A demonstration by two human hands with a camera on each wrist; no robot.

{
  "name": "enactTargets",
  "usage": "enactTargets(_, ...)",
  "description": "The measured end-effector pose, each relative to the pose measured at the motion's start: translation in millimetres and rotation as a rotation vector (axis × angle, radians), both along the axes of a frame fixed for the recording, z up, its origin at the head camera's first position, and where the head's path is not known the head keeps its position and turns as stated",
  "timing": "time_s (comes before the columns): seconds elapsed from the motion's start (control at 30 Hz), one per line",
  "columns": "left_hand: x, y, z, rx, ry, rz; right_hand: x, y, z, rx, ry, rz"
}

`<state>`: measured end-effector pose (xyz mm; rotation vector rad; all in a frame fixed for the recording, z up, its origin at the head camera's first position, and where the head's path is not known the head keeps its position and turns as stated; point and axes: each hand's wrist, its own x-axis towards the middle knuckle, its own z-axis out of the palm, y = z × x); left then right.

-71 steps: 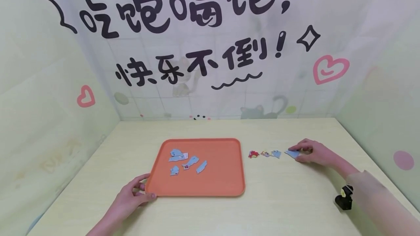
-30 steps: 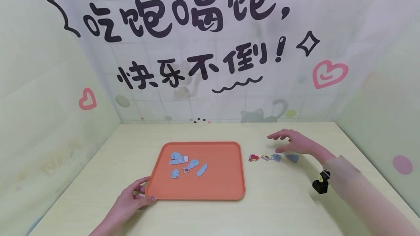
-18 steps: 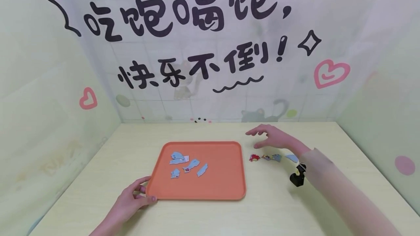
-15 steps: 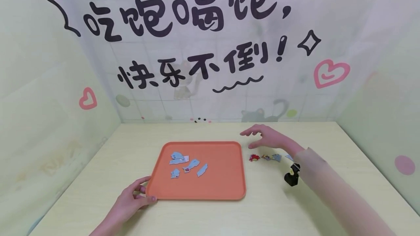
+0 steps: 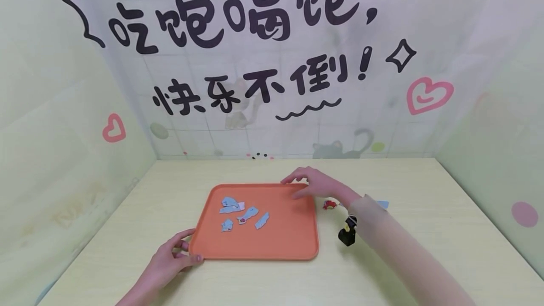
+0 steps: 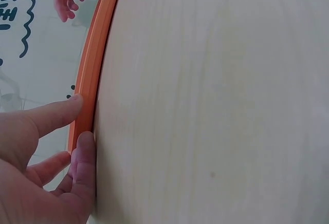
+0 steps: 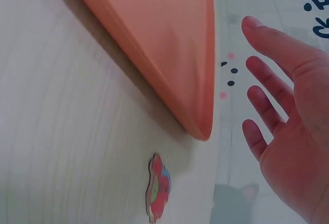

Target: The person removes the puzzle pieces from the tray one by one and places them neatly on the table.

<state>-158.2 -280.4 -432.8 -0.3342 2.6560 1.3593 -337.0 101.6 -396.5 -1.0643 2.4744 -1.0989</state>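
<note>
My left hand (image 5: 172, 255) grips the near left corner of an orange tray (image 5: 280, 244), thumb and fingers on its rim (image 6: 92, 64). Flat, irregular light-blue picture pieces lie in the tray's left half, among them a narrow strip (image 5: 262, 221) and a small piece (image 5: 227, 225). Over the tray's far right corner hovers my right hand (image 5: 316, 183), its fingers spread and holding nothing. A red picture piece (image 5: 329, 205) lies on the table just right of the tray; the right wrist view shows that red piece (image 7: 158, 189) too. A blue piece (image 5: 384, 204) peeks out behind the right sleeve.
The pale wooden table (image 5: 263, 282) is enclosed by printed cloth walls (image 5: 263, 140) at the back and sides. A black device (image 5: 348, 231) hangs at the right wrist. The right sleeve (image 5: 395, 240) covers part of the row of pieces.
My right hand has let go of the blue piece at the row's right end and moved left, over the tray's far right corner. The left hand stays at the tray's corner.
</note>
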Motion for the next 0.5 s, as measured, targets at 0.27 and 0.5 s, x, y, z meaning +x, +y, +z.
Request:
enactTargets(0.27,-1.0,1.0,0.9,0.0,-0.004,0.006,4.6,-31,-9.5,-0.016,-0.032,0.03)
enactTargets(0.5,-1.2,0.4,0.3,0.003,-0.002,0.003,7.9,-50,-19.8,-0.016,-0.035,0.067)
